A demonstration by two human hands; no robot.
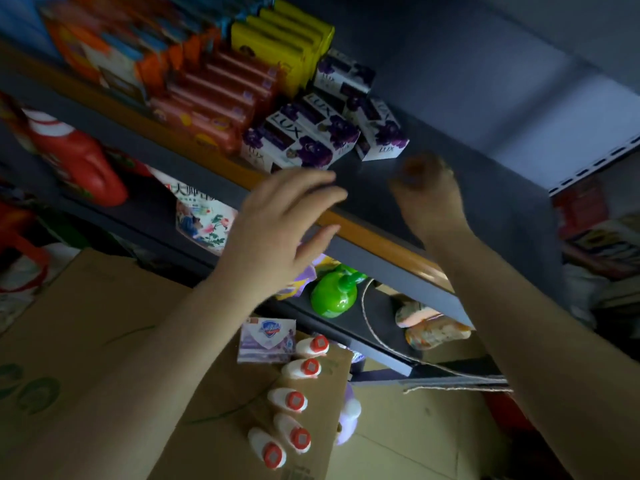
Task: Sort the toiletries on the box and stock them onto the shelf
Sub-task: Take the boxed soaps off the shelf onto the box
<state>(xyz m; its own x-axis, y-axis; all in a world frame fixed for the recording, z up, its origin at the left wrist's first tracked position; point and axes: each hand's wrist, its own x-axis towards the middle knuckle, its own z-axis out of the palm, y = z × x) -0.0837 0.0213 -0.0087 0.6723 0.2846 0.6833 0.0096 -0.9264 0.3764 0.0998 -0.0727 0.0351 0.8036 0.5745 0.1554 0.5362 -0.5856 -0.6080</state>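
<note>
Shelf (450, 140): matt grey metal. Box (104, 323): rough brown cardboard. Soap cartons (304, 140): printed glossy card. Green bottle (332, 296): shiny plastic.

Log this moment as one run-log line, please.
left hand: open, empty, at shelf edge | right hand: curled, empty | Lux boxes: shelved | white bottles: on box

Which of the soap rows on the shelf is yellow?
The back row of yellow boxes, behind the red boxes and the purple-flowered LUX boxes.
</note>
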